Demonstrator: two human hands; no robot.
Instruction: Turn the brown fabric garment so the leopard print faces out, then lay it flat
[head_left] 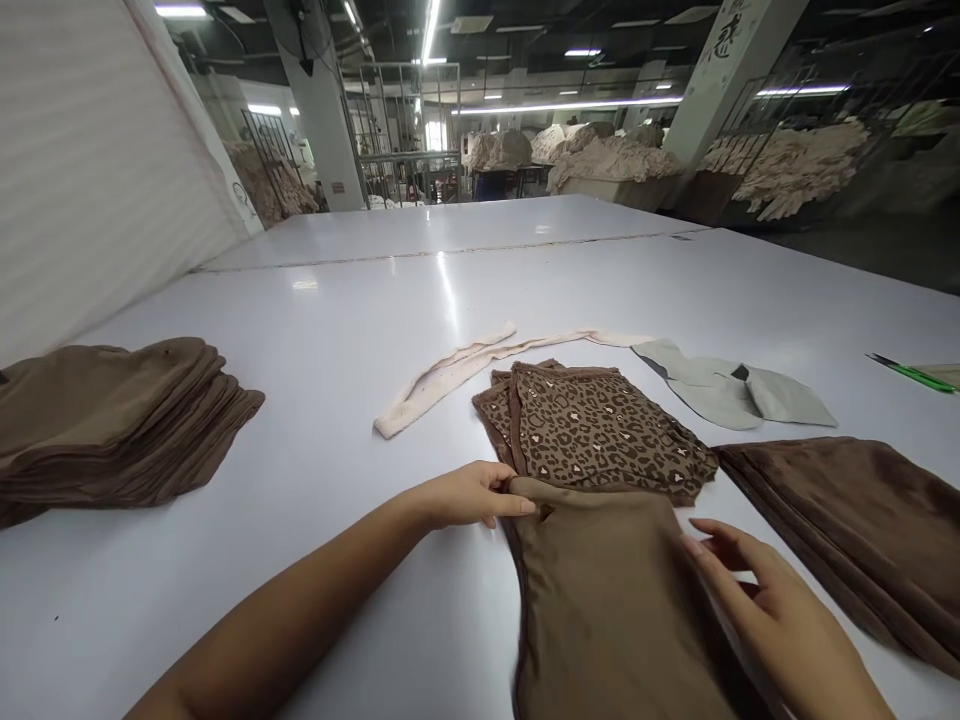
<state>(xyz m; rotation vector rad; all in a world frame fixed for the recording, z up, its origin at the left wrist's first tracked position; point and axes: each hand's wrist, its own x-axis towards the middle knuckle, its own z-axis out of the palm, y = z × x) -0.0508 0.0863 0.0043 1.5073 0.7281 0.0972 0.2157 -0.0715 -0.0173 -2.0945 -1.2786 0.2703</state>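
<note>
Plain brown fabric piece [622, 600] lies at the table's [375, 300] near edge, long axis running from the person toward the far edge, its far end overlapping the leopard-print piece [607, 430]. Left hand [469, 495] sits at its far-left corner, fingers pinching the edge there. Right hand [765, 600] rests on its right edge, fingers loosely spread, gripping nothing as far as I can tell. Both hands touch it; the left is further out. Cream strip [450, 375] and grey pieces [720, 390] lie beyond. Brown stack [105, 420] toward left edge, dark brown pile [862, 520] toward right edge.
</note>
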